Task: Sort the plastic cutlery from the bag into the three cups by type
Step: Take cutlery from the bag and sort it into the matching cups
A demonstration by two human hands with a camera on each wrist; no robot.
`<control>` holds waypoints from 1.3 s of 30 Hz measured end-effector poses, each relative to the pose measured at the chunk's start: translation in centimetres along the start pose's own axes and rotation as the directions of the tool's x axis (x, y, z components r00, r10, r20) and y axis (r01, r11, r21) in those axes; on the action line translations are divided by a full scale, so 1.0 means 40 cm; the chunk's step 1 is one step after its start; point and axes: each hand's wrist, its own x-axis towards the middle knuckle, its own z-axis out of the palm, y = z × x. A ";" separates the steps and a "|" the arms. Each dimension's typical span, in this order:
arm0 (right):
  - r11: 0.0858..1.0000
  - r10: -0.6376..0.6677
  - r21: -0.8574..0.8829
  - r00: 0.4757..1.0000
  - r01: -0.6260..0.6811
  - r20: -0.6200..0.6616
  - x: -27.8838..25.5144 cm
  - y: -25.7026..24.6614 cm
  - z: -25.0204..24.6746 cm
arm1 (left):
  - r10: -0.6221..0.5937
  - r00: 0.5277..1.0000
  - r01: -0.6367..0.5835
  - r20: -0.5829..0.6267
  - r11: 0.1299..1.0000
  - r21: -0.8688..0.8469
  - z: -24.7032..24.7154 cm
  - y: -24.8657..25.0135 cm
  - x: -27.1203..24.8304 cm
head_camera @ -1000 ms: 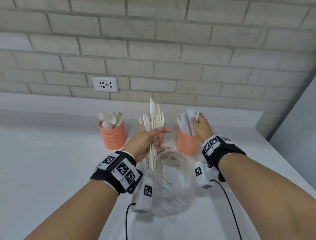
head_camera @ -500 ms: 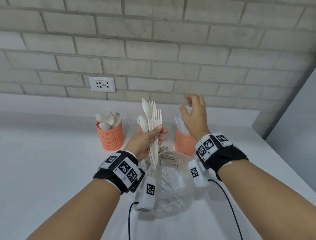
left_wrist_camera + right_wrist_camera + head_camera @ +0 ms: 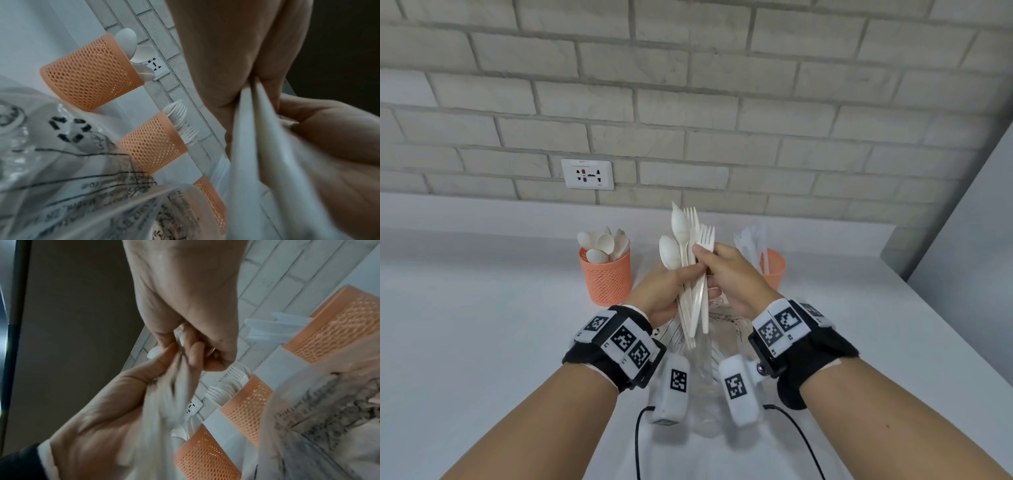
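My left hand (image 3: 674, 277) grips an upright bundle of white plastic spoons and forks (image 3: 688, 240) above the clear plastic bag (image 3: 705, 356). My right hand (image 3: 703, 251) pinches one fork (image 3: 707, 236) at the bundle's right side. Three orange mesh cups stand along the wall. The spoon cup (image 3: 606, 277) is on the left and the knife cup (image 3: 775, 270) on the right. The hands hide the middle cup in the head view. The left wrist view shows that fork cup (image 3: 152, 142) between the spoon cup (image 3: 90, 73) and the knife cup (image 3: 211, 203). The right wrist view shows fingertips (image 3: 191, 347) closed on white plastic.
The white counter (image 3: 482, 325) runs back to a brick wall with a socket plate (image 3: 588, 174). A grey panel (image 3: 979, 222) borders the counter on the right. Black cables (image 3: 640, 442) trail from the wrist cameras toward me.
My right hand has let go of the knives at the right cup, risen, and come left to the bundle, where it now pinches a fork. The left hand has stayed put.
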 end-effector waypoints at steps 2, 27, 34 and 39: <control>0.993 0.027 0.115 0.999 -0.031 0.042 -0.006 -0.003 0.006 | -0.031 0.999 0.032 0.014 0.998 -0.049 -0.012 0.004 -0.006; 0.979 -0.160 -0.167 0.950 0.118 -0.267 0.034 -0.043 0.133 | 0.013 0.999 -0.020 0.044 0.987 0.161 -0.091 0.068 -0.029; 0.998 -0.056 0.003 0.958 0.059 -0.281 0.027 -0.052 0.146 | -0.013 0.994 -0.017 0.112 0.964 0.267 -0.104 0.070 -0.038; 0.995 -0.069 -0.091 0.932 0.039 -0.357 0.042 -0.039 0.153 | -0.011 0.997 -0.004 0.070 0.978 0.207 -0.099 0.063 -0.035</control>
